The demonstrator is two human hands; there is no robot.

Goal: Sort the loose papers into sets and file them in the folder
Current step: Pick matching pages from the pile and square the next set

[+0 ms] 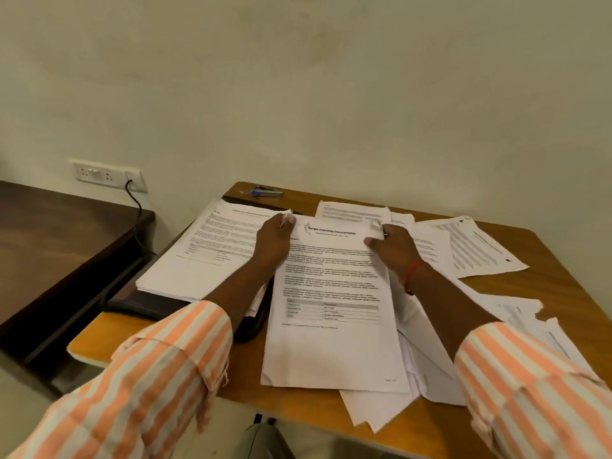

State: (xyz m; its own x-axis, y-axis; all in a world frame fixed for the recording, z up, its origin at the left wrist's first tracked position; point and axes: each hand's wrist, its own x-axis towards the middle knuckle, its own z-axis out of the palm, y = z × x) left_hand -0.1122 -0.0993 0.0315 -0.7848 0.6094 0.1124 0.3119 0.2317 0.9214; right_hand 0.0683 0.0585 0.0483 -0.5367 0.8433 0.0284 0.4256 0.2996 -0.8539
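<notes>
Fingers of both hands pinching the top sheet corners; best squared against the stack before filing.

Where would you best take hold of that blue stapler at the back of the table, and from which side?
Probably across its long narrow body, coming down from above. The blue stapler lies flat near the far edge of the table, close to the wall, clear of the papers. Both the left hand and right hand are busy holding the sheets.
</notes>
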